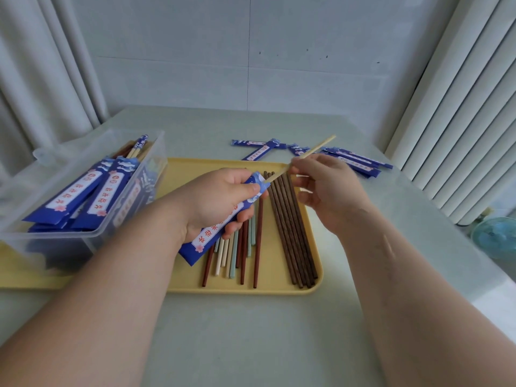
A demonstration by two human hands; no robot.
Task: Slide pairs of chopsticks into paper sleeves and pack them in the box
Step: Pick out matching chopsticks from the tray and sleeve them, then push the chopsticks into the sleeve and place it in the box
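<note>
Left hand (220, 196) grips a blue paper sleeve (212, 233) over the yellow tray (315, 286), centre frame. Right hand (329, 188) pinches a pale chopstick (312, 150), its tip at the sleeve mouth. Sleeve label: red characters on a white panel, unreadable. Clear box (55, 236) at 9 o'clock holds sleeved pairs.

- Pale green bench (251, 331) under soft, even light.
- Behind the bench, a pale panelled wall (251, 65).
- Left of it, white curtains (42, 65); right, white pleated drapes (460, 93) and a blue fan (497, 236).
</note>
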